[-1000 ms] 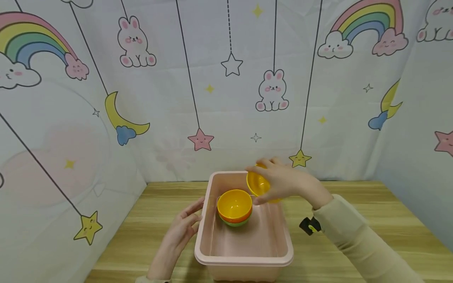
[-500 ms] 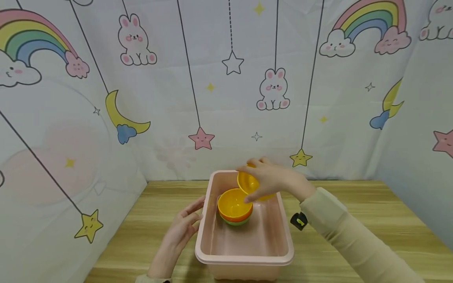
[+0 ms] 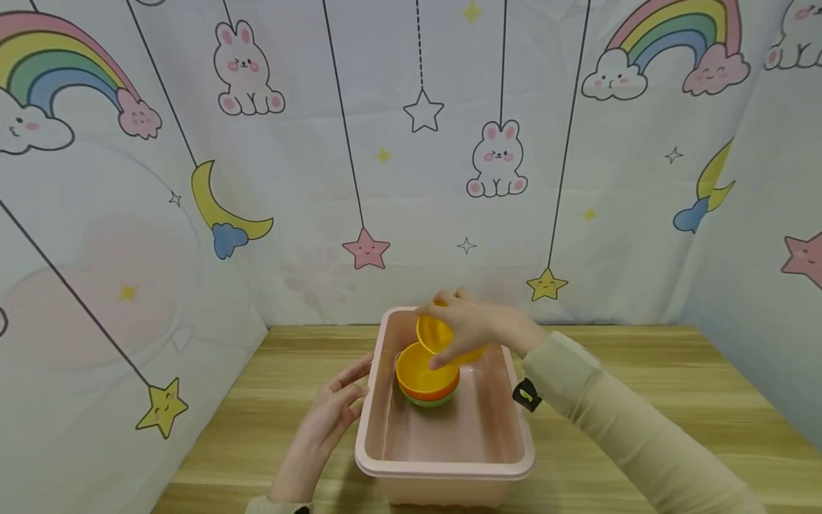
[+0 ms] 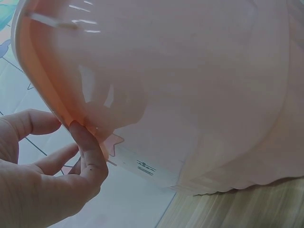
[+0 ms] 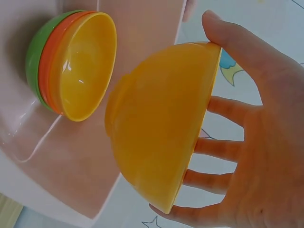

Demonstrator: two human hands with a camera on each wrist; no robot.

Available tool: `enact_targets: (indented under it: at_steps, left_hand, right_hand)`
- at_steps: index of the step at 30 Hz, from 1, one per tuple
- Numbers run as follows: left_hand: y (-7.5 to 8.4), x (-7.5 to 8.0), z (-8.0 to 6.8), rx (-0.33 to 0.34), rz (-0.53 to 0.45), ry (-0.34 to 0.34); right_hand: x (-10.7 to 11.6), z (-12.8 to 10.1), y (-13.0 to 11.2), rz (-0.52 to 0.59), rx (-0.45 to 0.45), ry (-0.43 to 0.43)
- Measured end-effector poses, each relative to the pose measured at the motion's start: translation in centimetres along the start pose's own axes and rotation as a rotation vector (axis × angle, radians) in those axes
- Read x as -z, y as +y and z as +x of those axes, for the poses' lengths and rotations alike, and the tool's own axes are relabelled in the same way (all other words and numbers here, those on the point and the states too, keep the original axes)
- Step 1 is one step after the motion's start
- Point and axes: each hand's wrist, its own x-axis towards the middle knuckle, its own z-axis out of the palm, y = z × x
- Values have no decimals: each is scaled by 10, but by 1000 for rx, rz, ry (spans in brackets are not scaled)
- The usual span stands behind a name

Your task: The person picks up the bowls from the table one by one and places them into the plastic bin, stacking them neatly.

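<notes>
Right hand (image 3: 478, 325) grips glossy round yellow bowl (image 5: 161, 123) over smooth pink tub (image 3: 449, 442).

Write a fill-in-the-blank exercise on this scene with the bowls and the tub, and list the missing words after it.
1. The right hand holds a round ____ plastic bowl over the pink plastic tub.
2. The stack of bowls in the tub has a ____ bowl at the bottom.
3. The left hand rests against the tub's ____ wall.
4. The tub stands on a ____ table.

Missing words: yellow; green; left; wooden
</notes>
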Motion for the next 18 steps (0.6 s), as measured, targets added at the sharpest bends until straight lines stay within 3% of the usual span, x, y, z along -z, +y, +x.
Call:
enact_targets:
  at_steps: [18]
  left_hand:
    - [0,-1,1,9,-8,6]
  right_hand:
    - [-16,27,-3,27,-34,-48]
